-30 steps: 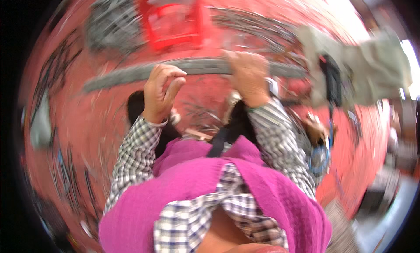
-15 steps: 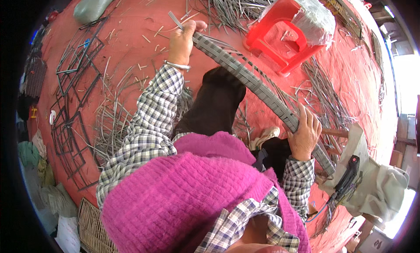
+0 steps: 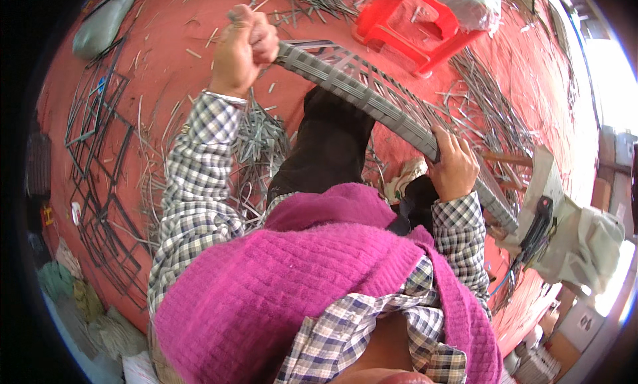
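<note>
A long, curved piece of grey flat-strip weaving over a frame (image 3: 362,101) runs slantwise in front of me, with an open lattice of strips along its far side. My right hand (image 3: 455,163) grips it toward its right end, fingers over the far edge. At its left end my left hand (image 3: 244,48) is closed, thumb up, slightly beyond the woven edge. A grey flat strip seems to be pinched there, mostly hidden by the fingers and smeared. The piece's right end lies beside a pale cloth (image 3: 541,218) with black-handled scissors or cutters (image 3: 537,218) on it.
A red plastic stool (image 3: 425,25) with a wrapped bundle on top stands ahead. Loose grey strips (image 3: 488,95) and cuttings litter the red floor (image 3: 176,68). Thin dark metal frames (image 3: 100,151) are piled at left. A grey-green sack (image 3: 103,25) lies far left.
My left hand has moved left, away from the woven piece's end, and turned thumb-up. The right hand has shifted slightly up along the piece. The whole view has shifted a little.
</note>
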### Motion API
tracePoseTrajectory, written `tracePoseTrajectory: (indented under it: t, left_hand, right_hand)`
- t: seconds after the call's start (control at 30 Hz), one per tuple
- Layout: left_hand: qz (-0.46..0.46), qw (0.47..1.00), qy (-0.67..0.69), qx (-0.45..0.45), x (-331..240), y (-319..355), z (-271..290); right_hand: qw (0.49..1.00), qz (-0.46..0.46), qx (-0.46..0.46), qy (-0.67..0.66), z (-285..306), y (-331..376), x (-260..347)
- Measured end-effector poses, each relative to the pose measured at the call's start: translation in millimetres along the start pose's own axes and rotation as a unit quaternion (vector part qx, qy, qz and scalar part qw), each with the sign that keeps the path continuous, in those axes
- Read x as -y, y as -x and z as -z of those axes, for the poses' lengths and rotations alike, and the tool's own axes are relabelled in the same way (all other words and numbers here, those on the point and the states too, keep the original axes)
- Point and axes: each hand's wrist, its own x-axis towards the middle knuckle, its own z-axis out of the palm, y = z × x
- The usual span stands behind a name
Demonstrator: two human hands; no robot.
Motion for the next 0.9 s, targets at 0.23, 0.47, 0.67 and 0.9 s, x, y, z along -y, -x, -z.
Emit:
tracePoseTrajectory:
  t: [0.23, 0.47, 0.67, 0.9]
  left_hand:
    - [0.026, 0.995, -0.009, -0.093, -24.9, -13.4, 40.0]
    - [0.018, 0.991, 0.058, -0.119, -22.2, -31.3, 77.7]
    - [-0.208, 0.851, -0.423, -0.233, -36.8, -42.6, 52.4]
    - [-0.363, 0.759, -0.519, 0.15, 42.2, -28.6, -117.1]
  right_hand:
    - [1.0, -0.015, -0.005, 0.007, -2.4, -1.7, -2.8]
    - [1.0, -0.001, -0.005, 0.024, -0.7, -4.9, -8.1]
    - [0.992, 0.049, -0.119, -0.001, -3.6, -16.9, -21.3]
    - [0.96, 0.035, -0.277, 0.006, -7.9, -37.8, -47.7]
